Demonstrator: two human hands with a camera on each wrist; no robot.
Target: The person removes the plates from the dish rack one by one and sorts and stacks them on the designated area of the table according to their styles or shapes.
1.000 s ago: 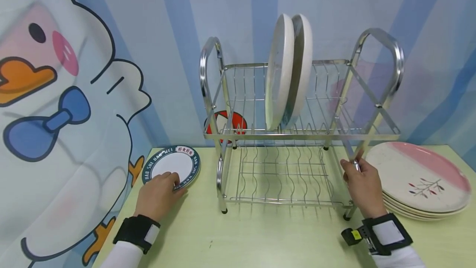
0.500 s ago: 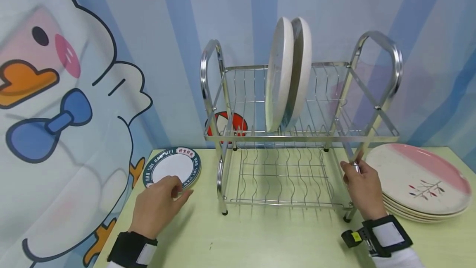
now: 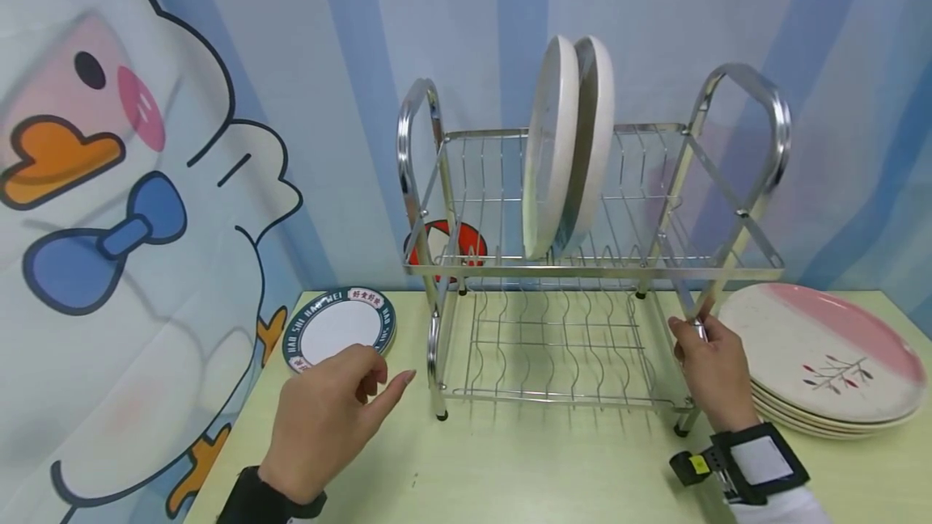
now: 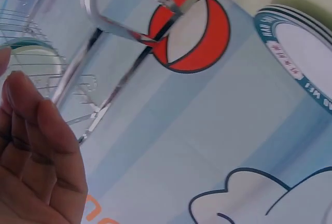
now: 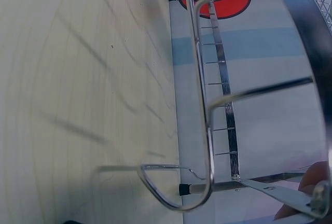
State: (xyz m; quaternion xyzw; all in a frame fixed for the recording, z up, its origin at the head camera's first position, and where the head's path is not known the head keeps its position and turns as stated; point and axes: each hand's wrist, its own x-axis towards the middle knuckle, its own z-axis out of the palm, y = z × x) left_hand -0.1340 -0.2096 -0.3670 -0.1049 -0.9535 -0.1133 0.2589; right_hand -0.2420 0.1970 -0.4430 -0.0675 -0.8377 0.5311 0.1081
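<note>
A two-tier metal dish rack [image 3: 593, 272] stands on the table, with two plates [image 3: 551, 148] upright side by side in its upper tier. My right hand [image 3: 713, 370] grips the rack's right front post; in the right wrist view only part of its fingers [image 5: 306, 190] shows at the lower right edge. My left hand [image 3: 331, 419] is raised in front of a small stack of green-rimmed plates [image 3: 342, 330], apart from them. Its fingers are loosely bent with the thumb extended, and nothing is in it. The left wrist view shows those fingers [image 4: 57, 130] with nothing between them.
A stack of larger pink-and-white plates [image 3: 823, 354] lies right of the rack, close to my right hand. The rack's lower tier [image 3: 557, 344] holds no plates. Behind the table [image 3: 473, 467] hangs a blue cartoon-duck backdrop [image 3: 328, 144].
My left hand has left the small green-rimmed plates and come back toward me and slightly right, with nothing in it. My right hand keeps its grip on the rack, which has not moved.
</note>
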